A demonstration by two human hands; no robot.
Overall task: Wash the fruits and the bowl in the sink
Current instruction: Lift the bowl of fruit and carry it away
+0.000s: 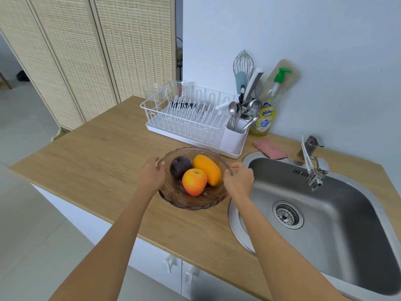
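Both hands [152, 173] [238, 178] apparently grip the scalloped glass bowl's [191, 202] rim.

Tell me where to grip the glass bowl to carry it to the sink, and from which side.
Grip the bowl by its scalloped rim at two opposite points, coming in from left and right, as the left hand and right hand do now. It is wide, shallow and holds three loose fruits, so a level two-sided hold likely keeps them from rolling.

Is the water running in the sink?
No, it is off. Nothing comes out of the tap, and the sink looks dry and empty around the drain.
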